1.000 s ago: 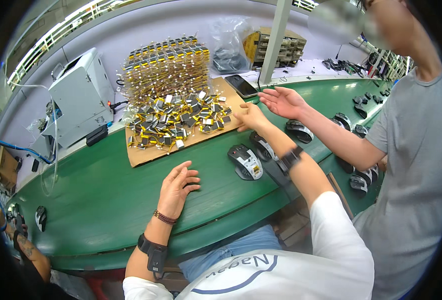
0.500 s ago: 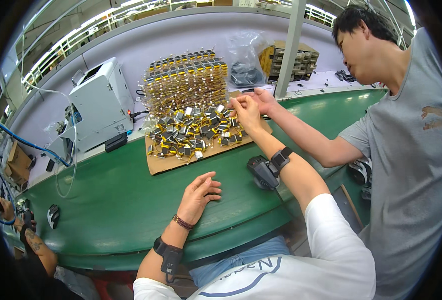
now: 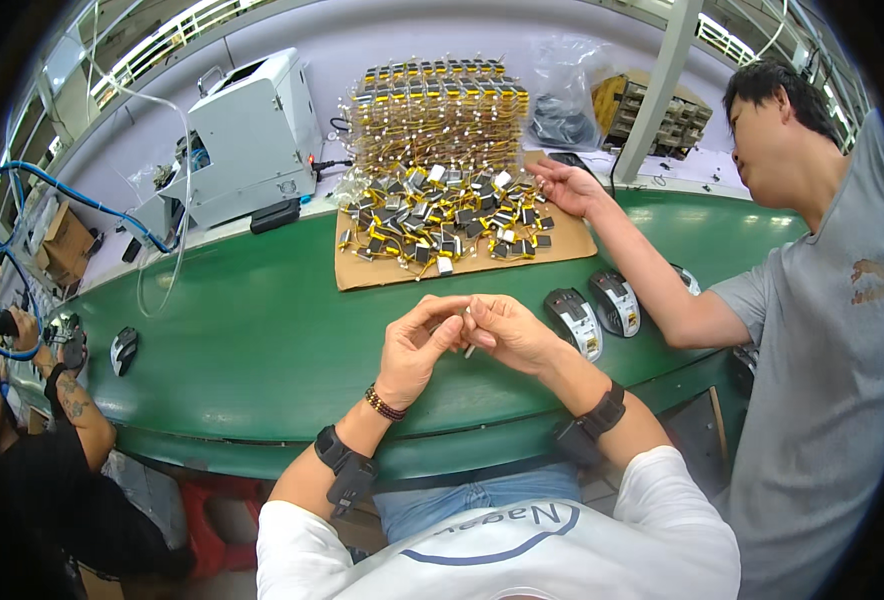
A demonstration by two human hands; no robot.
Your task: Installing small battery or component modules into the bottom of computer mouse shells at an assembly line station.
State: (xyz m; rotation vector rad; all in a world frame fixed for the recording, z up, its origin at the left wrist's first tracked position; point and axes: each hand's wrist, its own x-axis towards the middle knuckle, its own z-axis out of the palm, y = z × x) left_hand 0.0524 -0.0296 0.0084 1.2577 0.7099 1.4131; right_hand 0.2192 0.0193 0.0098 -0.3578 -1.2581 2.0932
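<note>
My left hand (image 3: 417,345) and my right hand (image 3: 510,333) meet over the green belt, fingertips bent together. Between them shows a small pale piece (image 3: 470,350), mostly hidden by the fingers; its kind I cannot make out. Beyond my hands, small battery packs (image 3: 452,220) with yellow tape and thin wires lie heaped on a cardboard sheet (image 3: 382,277). To the right of my right hand, computer mice (image 3: 573,322) with white-and-black undersides rest on the belt.
Behind the loose heap rises a stack of wired battery packs (image 3: 437,115). A co-worker's hand (image 3: 569,187) reaches to the cardboard's right edge. Left stands a white machine (image 3: 252,125); a single mouse (image 3: 124,350) lies on the green belt (image 3: 262,340). Another person works at far left.
My right hand has come back from the battery heap beside the co-worker's hand to meet my left hand. The left hand's fingers have closed in. The view has shifted.
</note>
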